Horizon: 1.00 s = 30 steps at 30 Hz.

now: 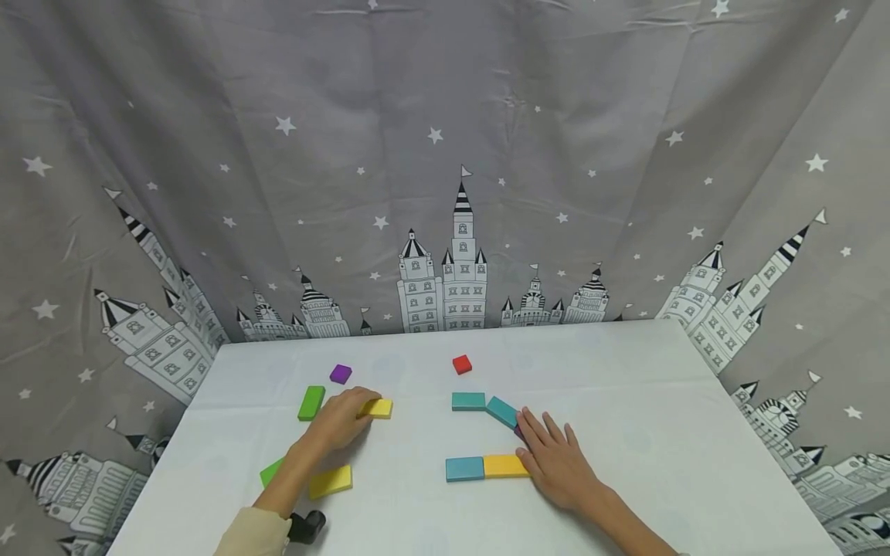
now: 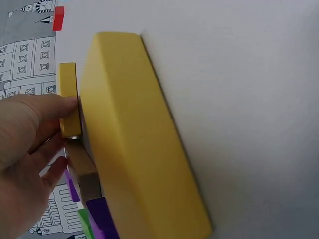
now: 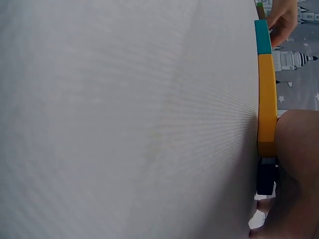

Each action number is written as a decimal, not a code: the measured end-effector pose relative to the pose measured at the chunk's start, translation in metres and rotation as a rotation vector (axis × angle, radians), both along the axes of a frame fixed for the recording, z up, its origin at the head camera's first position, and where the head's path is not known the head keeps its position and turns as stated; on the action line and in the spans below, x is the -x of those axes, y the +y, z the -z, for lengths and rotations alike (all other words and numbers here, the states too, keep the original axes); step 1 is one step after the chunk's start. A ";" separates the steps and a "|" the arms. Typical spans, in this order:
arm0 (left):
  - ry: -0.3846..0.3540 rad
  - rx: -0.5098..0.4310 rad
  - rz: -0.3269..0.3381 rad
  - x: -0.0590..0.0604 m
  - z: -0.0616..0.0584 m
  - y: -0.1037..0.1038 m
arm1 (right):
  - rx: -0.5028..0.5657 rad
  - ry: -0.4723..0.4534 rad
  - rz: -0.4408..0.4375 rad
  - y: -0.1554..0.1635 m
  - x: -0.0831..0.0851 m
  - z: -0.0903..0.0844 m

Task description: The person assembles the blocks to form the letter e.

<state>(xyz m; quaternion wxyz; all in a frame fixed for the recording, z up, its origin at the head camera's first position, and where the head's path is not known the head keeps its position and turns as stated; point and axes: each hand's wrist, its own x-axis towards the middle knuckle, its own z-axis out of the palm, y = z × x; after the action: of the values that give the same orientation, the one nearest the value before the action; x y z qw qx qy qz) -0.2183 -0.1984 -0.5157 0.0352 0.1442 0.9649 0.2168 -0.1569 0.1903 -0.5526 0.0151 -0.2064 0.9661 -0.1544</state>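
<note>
Left hand (image 1: 341, 421) is pinching the far yellow block (image 1: 379, 408); right hand (image 1: 556, 459), fingers spread flat, is risking nudging the teal block (image 1: 502, 411) at its eleven o'clock.

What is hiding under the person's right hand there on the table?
The right hand lies flat, its edge against the orange-yellow block. A dark purple block peeks out beneath its fingers by the slanted teal block. The rest of that piece is covered.

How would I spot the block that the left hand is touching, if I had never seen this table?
Start at the white table and find the left hand on its left half. The yellow block pokes out from under its fingertips. It lies flat, farther from the person than the other yellow block on that side, and right of the green block.
</note>
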 end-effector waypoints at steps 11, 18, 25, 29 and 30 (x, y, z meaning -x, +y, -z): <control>0.078 -0.119 -0.031 -0.003 0.013 0.022 | 0.010 -0.020 0.001 -0.001 -0.001 -0.002; 0.079 -0.156 -0.038 -0.005 0.015 0.046 | 0.018 -0.022 -0.001 -0.001 0.000 -0.002; 0.060 -0.171 -0.038 -0.003 0.020 0.064 | 0.004 -0.019 0.002 -0.001 0.000 -0.001; 0.057 -0.161 -0.035 -0.003 0.018 0.072 | 0.003 -0.019 0.002 -0.001 0.000 -0.003; 0.060 -0.156 -0.035 -0.003 0.018 0.075 | 0.004 -0.019 0.002 -0.001 0.000 -0.003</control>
<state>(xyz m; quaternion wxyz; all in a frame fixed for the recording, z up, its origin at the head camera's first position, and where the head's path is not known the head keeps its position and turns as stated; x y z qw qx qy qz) -0.2150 -0.1237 -0.5338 -0.0087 0.1362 0.9480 0.2874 -0.1569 0.1892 -0.5498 0.0238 -0.2039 0.9658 -0.1582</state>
